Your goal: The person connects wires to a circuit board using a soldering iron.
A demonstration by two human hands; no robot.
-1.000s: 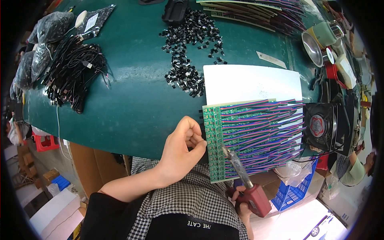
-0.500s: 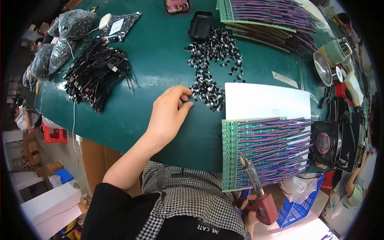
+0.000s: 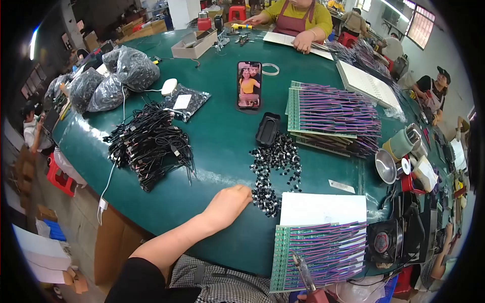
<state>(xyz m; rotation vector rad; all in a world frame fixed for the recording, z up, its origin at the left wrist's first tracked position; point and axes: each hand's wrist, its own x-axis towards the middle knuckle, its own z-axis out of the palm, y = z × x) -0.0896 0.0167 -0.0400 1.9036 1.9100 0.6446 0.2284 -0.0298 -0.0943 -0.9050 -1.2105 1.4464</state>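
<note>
At the near edge of a pile of small black parts with silvery pins [image 3: 266,199], my left hand [image 3: 230,206] rests with its fingers curled in. Its fingertips meet the pile, and whatever lies between them is hidden. By the lower edge, only a sliver of my right hand [image 3: 302,297] shows, closed on the handle of a red soldering gun [image 3: 316,296]. The gun's metal tip points up over a green circuit board panel [image 3: 281,257] with rows of purple and dark wires. That panel partly covers a white sheet [image 3: 323,208].
Black cables [image 3: 151,144] lie bundled at left, beside stuffed plastic bags [image 3: 136,68]. Beyond the parts are a black tray [image 3: 268,129], a phone [image 3: 249,86] and stacked wired panels [image 3: 333,111]. A metal bowl [image 3: 386,166] and a fan [image 3: 385,242] stand at right. Across the table works another person [image 3: 303,20].
The view has tilted up, bringing the far table and another person into sight. My left hand stays by the parts, its fingers more drawn in. The right hand has mostly left the picture.
</note>
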